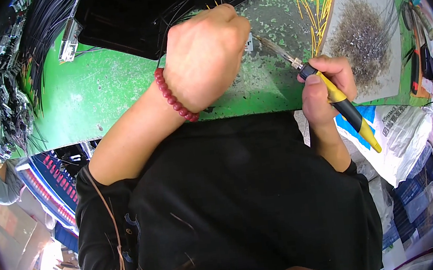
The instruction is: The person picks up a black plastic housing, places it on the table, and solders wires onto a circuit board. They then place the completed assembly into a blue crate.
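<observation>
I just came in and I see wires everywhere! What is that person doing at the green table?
A person is working at a worn green bench. Their right hand holds a yellow and black soldering iron, its metal tip pointing toward the left hand. The left hand, with a red bead bracelet on its wrist, is closed around thin yellow wires. More yellow wire pieces and a grey pad covered in metal bits lie nearby.

white plastic bag [404,134] | printed blue-dark label | right of bench edge, below right hand, crumpled
</observation>
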`<state>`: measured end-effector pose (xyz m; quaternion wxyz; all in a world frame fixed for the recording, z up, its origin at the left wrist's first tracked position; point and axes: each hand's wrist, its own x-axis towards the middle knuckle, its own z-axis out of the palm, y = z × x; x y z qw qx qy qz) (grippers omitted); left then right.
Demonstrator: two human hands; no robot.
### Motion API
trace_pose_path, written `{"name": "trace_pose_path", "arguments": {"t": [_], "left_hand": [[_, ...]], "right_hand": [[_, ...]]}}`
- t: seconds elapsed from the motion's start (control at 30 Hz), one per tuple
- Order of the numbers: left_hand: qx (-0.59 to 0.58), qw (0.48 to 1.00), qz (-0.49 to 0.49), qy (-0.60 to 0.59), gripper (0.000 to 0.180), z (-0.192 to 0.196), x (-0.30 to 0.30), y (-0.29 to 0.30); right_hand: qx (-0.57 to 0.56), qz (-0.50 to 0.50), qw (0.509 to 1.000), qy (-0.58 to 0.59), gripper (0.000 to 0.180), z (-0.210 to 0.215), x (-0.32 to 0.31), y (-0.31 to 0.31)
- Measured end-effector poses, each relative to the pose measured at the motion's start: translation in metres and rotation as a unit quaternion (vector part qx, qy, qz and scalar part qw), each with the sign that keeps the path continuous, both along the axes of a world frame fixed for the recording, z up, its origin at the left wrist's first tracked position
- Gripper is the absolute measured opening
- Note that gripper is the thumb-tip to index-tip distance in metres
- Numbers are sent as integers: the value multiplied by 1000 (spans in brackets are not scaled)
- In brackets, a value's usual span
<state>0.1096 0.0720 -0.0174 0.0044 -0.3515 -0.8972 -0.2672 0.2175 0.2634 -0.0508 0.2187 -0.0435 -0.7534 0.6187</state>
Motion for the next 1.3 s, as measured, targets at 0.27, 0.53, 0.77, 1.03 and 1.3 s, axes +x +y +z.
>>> {"name": "trace_pose_path", "arguments": {"t": [0.27, 0.53, 0.77, 1.03, 1.3], "left_hand": [[28, 1000, 6, -4, 5, -1, 1, 0], [17, 1000, 2, -20, 3, 0, -2, 0], [-1, 1000, -7, -17, 3, 1, -3, 2], [1, 1000, 2, -24, 2, 1, -1, 1], [0, 1000, -2, -13, 2, 0, -2, 2]], "right_hand": [[3, 12, 1000, -5, 21, 1, -1, 1], [28, 10, 998, -49, 19, 7, -6, -5], [37, 12, 998, -51, 18, 7, -6, -4], [37, 17, 997, -58, 18, 5, -3, -3], [7, 8, 1000, 19, 27, -1, 3, -1]]}}
